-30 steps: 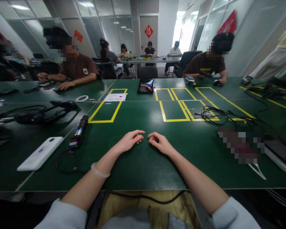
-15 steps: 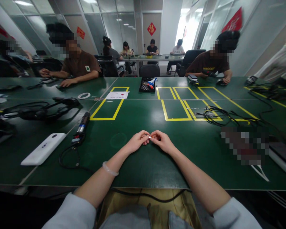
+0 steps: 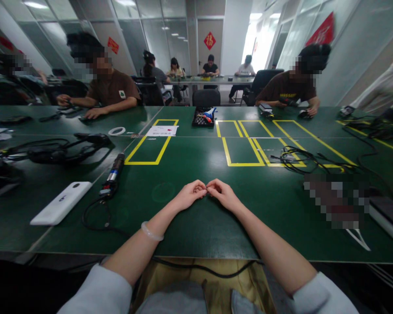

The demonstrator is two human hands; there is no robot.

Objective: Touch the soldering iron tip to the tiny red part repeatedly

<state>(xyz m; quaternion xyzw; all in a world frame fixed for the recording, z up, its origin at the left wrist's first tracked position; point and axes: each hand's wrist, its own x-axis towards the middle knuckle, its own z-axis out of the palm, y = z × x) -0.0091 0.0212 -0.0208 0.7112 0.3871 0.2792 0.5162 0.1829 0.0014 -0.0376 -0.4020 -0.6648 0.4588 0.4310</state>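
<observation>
My left hand (image 3: 192, 193) and my right hand (image 3: 223, 194) meet fingertip to fingertip above the green table (image 3: 196, 235). Both are closed, thumbs pressed against bent fingers. Whatever sits between the fingertips is hidden or too small to name now. A pale bracelet (image 3: 151, 232) circles my left wrist.
To the left lie a white power bank (image 3: 63, 203) and a black-and-silver cylindrical tool (image 3: 114, 171) with a cable. Black cables (image 3: 294, 155) and a white-edged device (image 3: 388, 216) are at right. Farther back stands a black tray (image 3: 203, 117) with small items. Co-workers sit opposite.
A small white piece with orange beside it showed between my fingertips before; now it is out of sight. My hands stay in nearly the same place.
</observation>
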